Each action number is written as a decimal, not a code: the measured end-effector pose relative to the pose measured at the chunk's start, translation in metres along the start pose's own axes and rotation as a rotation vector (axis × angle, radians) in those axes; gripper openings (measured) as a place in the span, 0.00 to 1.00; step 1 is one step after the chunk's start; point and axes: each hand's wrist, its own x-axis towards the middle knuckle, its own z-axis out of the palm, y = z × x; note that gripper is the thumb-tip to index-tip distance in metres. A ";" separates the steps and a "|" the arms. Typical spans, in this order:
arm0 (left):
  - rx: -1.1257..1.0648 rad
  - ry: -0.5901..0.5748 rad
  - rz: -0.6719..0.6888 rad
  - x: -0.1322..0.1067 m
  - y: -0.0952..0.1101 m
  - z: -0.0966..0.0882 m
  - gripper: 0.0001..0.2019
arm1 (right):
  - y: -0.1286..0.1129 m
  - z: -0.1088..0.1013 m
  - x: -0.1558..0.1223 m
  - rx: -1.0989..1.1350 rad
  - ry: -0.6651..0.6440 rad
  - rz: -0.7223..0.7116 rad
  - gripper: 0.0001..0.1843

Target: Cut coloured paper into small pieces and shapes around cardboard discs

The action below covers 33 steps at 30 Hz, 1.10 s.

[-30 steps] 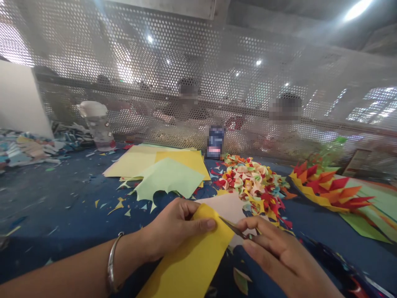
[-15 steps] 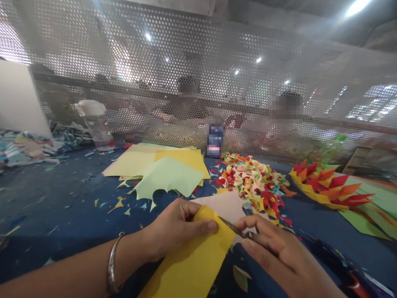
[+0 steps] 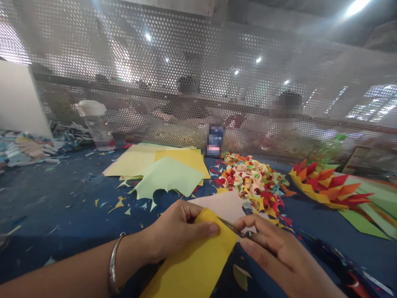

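A strip of yellow paper (image 3: 198, 256) slants up from the lower edge of the view. My left hand (image 3: 176, 227) pinches its upper end between thumb and fingers. At its top right edge are the narrow dark blades of a pair of scissors (image 3: 231, 226). My right hand (image 3: 273, 248) is closed round the scissors, whose handles are mostly hidden by the fingers. Just beyond both hands lies a pale pink sheet (image 3: 221, 205). A curled green scrap (image 3: 241, 276) rests under my right hand.
Pale yellow and green sheets (image 3: 173, 174) lie ahead, beside a heap of small coloured paper pieces (image 3: 251, 174). A folded red and orange paper piece (image 3: 331, 186) is at right. Farther back stand a phone (image 3: 215, 140), a lidded cup (image 3: 97, 126) and a perforated screen (image 3: 139, 82).
The yellow paper has shifted slightly down and right with my left hand. My right hand and the scissors have barely moved.
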 end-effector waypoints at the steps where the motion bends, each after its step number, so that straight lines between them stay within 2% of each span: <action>1: 0.003 -0.006 0.001 0.000 0.000 0.000 0.16 | 0.001 0.000 0.000 -0.004 0.000 -0.001 0.20; 10: -0.029 -0.029 0.000 0.003 -0.002 0.000 0.14 | 0.006 -0.001 0.002 0.072 -0.023 -0.040 0.14; 16: -0.068 -0.065 0.013 0.003 -0.005 0.002 0.13 | 0.000 -0.002 0.002 -0.019 -0.021 -0.047 0.14; 23: -0.101 -0.070 -0.015 0.002 -0.004 0.003 0.15 | 0.004 -0.003 0.002 -0.104 0.039 -0.078 0.17; 33: -0.098 -0.108 -0.022 0.003 -0.009 0.003 0.16 | 0.006 -0.003 0.003 -0.155 0.065 -0.095 0.15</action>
